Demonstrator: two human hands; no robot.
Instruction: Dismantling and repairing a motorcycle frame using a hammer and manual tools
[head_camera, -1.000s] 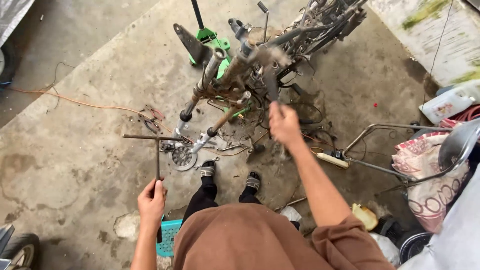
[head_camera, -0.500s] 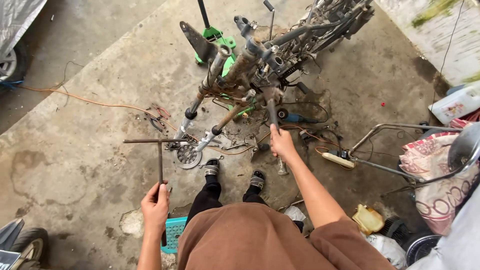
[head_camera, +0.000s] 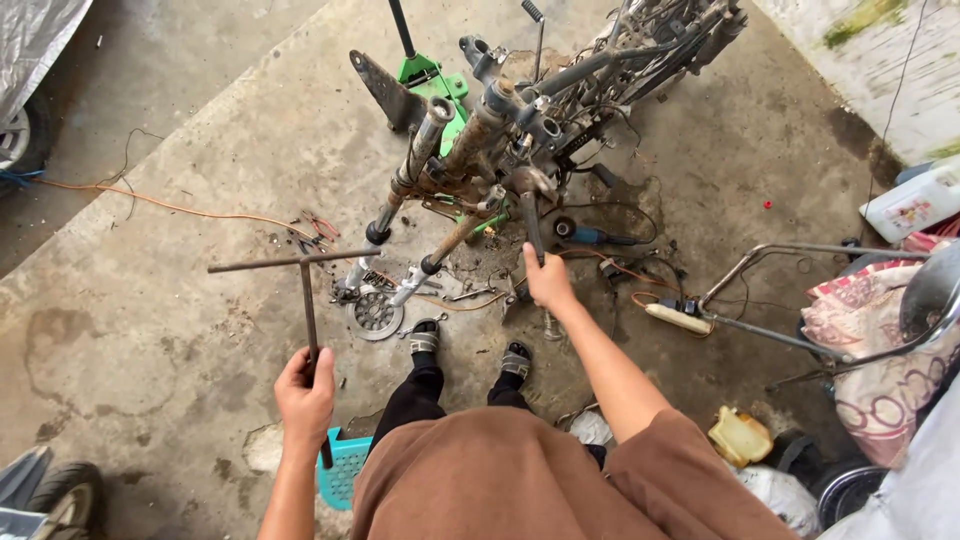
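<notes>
Hands first: left hand (head_camera: 305, 392) is clenched round the shaft of a long T-handle wrench (head_camera: 306, 300), held roughly upright w/ the crossbar on top, pointing away from the person; the shaft's lower end pokes out below the fist, in front of a teal plastic basket (head_camera: 345, 470) that is mostly hidden behind the arm and brown clothing. Right hand (head_camera: 548, 281) is closed on a dark metal rod (head_camera: 531, 225) hanging down from the stripped motorbike frame (head_camera: 520, 110); fingers are on the far side, so can't tell how tight the grip is, but it is grasping the rod.

Frame is bare, rusty, w/ two fork legs (head_camera: 415, 165) slanting down towards the concrete floor (head_camera: 150, 300). Its rear end is cut off at the top edge. Green floor jack (head_camera: 430, 85) sits behind the forks, partly covered by them. Round toothed disc (head_camera: 373, 313) lies on the floor at the fork tips, just left of the person's sandalled feet (head_camera: 470, 345). Small bits around it are too small to tell apart.

Orange cable (head_camera: 170, 207) runs in from the left edge. Right side: bent metal tube rack (head_camera: 780, 290), patterned sack (head_camera: 880, 350), white jug (head_camera: 915, 205) partly cut off. Tyre (head_camera: 60, 490) bottom left, only part in view.
</notes>
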